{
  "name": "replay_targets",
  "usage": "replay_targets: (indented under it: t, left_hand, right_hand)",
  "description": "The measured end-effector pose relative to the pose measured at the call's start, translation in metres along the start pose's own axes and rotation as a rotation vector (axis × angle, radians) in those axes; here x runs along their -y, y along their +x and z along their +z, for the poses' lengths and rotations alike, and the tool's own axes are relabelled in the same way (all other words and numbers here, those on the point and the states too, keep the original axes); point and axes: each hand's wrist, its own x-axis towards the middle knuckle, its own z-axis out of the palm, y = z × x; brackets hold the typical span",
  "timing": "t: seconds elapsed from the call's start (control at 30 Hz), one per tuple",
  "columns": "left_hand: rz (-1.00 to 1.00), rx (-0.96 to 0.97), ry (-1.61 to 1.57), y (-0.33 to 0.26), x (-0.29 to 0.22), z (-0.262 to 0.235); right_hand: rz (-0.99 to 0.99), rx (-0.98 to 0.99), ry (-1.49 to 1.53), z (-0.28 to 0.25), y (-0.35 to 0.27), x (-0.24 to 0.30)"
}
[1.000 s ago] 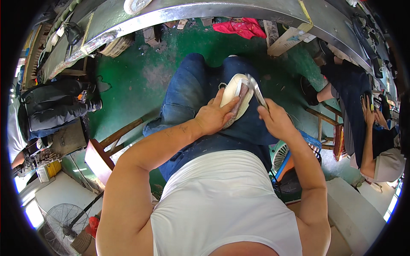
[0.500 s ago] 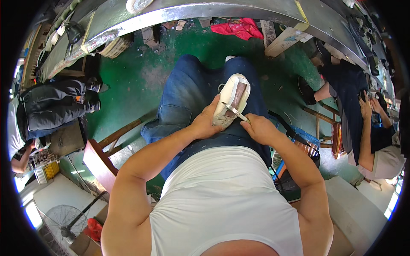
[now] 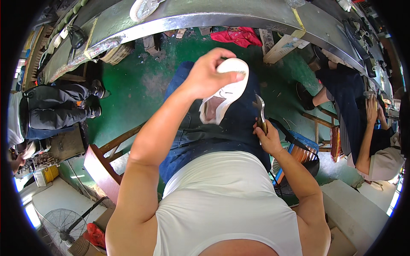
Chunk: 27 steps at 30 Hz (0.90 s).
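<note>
My left hand (image 3: 208, 76) grips a white shoe (image 3: 229, 90) by its toe end, thumb across the top. The shoe hangs tilted above my lap, its opening toward me with a brown inside showing. In my right hand (image 3: 270, 137) is a pair of metal pincers (image 3: 261, 110), the fingers closed round the handles and the curved jaws pointing away from me. The pincers are to the right of the shoe, apart from it. Part of the handles is hidden by my fingers.
A long metal-edged bench (image 3: 192, 18) runs across the far side, with another white shoe (image 3: 143, 9) on it. Red cloth (image 3: 237, 36) lies beneath. People sit or stand at left and right. Wooden chairs (image 3: 102, 168) and a standing fan (image 3: 64, 230) are nearby.
My left hand has lifted the shoe off my lap, moved away from me and turned it, now holding the toe end. The right hand has drawn the pincers off the shoe, rightward.
</note>
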Motion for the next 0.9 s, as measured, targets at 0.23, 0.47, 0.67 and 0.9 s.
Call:
replay_targets:
  t: [0.23, 0.47, 0.67, 0.9]
  left_hand:
    - [0.195, -0.017, 0.558, -0.06, 0.131, 0.026]
    - [-0.016, -0.137, 0.553, -0.098, 0.097, 0.037]
    - [-0.045, -0.23, 0.171, -0.105, 0.121, 0.051]
    - [-0.318, 0.068, -0.61, -0.09, 0.172, 0.064]
  right_hand:
    - [0.002, 0.156, -0.204, -0.022, 0.005, 0.032]
    - [-0.196, 0.406, -0.425, -0.021, 0.021, 0.059]
    - [0.088, 0.738, -0.689, -0.034, 0.055, 0.125]
    - [-0.157, 0.318, -0.654, 0.015, 0.034, 0.051]
